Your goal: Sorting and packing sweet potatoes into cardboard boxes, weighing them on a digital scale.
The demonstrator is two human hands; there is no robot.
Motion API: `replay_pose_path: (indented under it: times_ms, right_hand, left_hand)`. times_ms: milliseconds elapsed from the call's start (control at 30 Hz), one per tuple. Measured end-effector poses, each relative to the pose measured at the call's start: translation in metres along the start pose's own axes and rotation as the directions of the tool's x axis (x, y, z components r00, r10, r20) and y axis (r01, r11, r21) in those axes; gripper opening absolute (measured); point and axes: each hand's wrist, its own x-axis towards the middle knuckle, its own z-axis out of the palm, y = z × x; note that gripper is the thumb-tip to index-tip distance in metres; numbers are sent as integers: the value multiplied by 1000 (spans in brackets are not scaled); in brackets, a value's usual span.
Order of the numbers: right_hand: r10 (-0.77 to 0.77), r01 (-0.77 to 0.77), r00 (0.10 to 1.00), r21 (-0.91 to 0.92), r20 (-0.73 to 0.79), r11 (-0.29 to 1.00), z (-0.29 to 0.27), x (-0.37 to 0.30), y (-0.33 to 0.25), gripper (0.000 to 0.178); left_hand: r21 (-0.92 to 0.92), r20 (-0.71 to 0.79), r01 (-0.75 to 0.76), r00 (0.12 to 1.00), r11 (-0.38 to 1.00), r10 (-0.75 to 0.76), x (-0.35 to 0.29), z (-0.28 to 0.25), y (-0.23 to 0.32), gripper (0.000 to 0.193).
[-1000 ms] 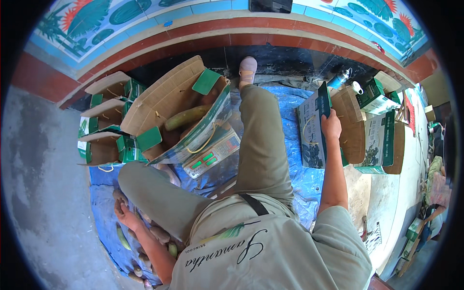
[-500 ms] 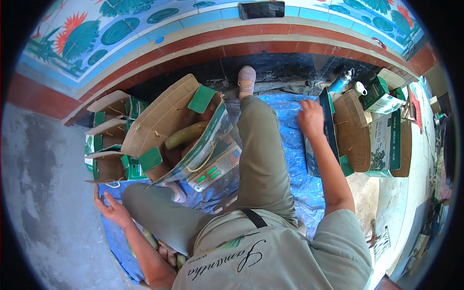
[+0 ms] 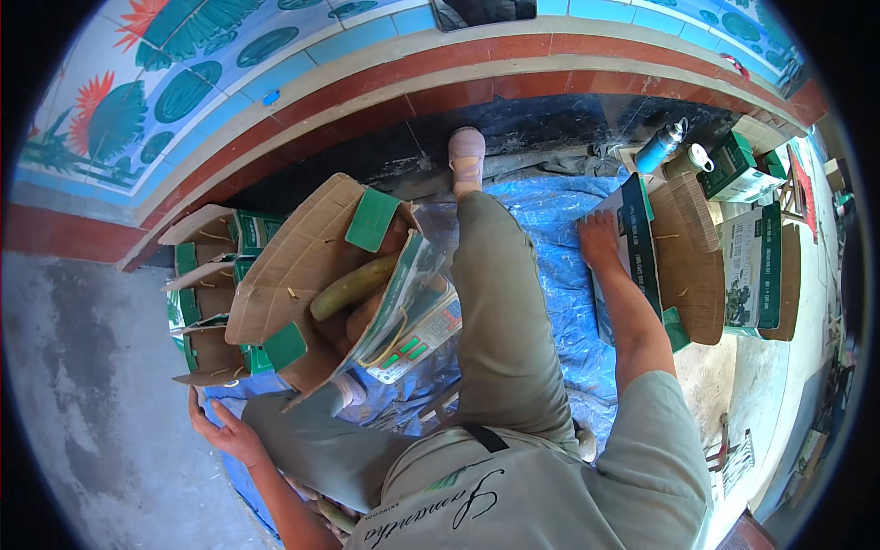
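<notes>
My right hand [image 3: 600,243] lies with fingers spread against the near side of an open cardboard box [image 3: 639,240] on my right. Low on the left, my left hand [image 3: 236,435] has its fingers apart and holds nothing; it is just below a small open carton [image 3: 213,353]. Between my left leg and the wall, a larger open carton [image 3: 280,275] tilts on a scale [image 3: 422,344] with green displays. In that carton rest a long green gourd-like vegetable [image 3: 353,286] and reddish-brown produce [image 3: 365,319], partly hidden by the carton's side.
A blue tarp [image 3: 559,302] covers the floor around my legs. Several small cartons [image 3: 197,280] stand at the far left. At the back right are a blue bottle [image 3: 662,147], a lidded cup [image 3: 692,160] and another carton [image 3: 742,170]. A phone [image 3: 484,11] rests on the ledge.
My right hand has come down from above the tarp onto the side of the right-hand carton. My left hand has lowered slightly and stays spread. The view has shifted a little.
</notes>
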Motion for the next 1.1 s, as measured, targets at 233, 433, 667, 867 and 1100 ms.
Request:
replay_pose_path:
  times_ms: [233,433,667,867,1100]
  right_hand:
    - [-13,16,999,-80,37,997,26,31,11,20]
    - [71,14,958,-293,277,956,66,47,18,21]
    - [92,124,856,-374,509,919,41,56,10,21]
    - [25,148,900,-357,436,922,58,27,10,22]
    - [-140,241,931,-277,338,930,63,-78,7,22]
  left_hand:
    - [77,51,-4,999,997,0,2,4,3,38]
    - [120,83,-19,996,993,9,4,7,7,38]
    - [147,91,16,995,989,-29,4,7,8,37]
    - [132,73,16,997,991,-26,2,6,5,34]
    - [80,50,40,998,996,-44,1,5,0,35]
